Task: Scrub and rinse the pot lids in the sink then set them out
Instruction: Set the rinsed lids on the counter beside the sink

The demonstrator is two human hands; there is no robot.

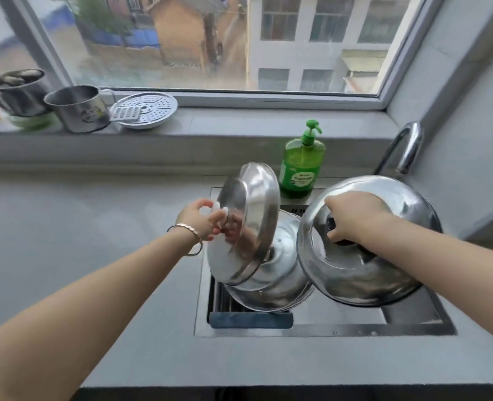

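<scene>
Two steel pot lids are held up over the sink (413, 331). My left hand (200, 218) grips the clear knob of the smaller lid (256, 204), which stands tilted almost on edge at the sink's left side. My right hand (352, 218) is closed around the dark knob of the big domed lid (384, 273), held tilted above the sink's right half. A third steel lid (280, 270) lies underneath them in the sink, leaning on a rack at the left.
A green dish soap bottle (301, 163) stands behind the sink, and the faucet (407, 146) curves over the back right. On the window sill sit a steel mug (80, 108), a perforated steamer plate (145, 110) and another pot (19, 91). Grey countertop (94, 227) spreads left.
</scene>
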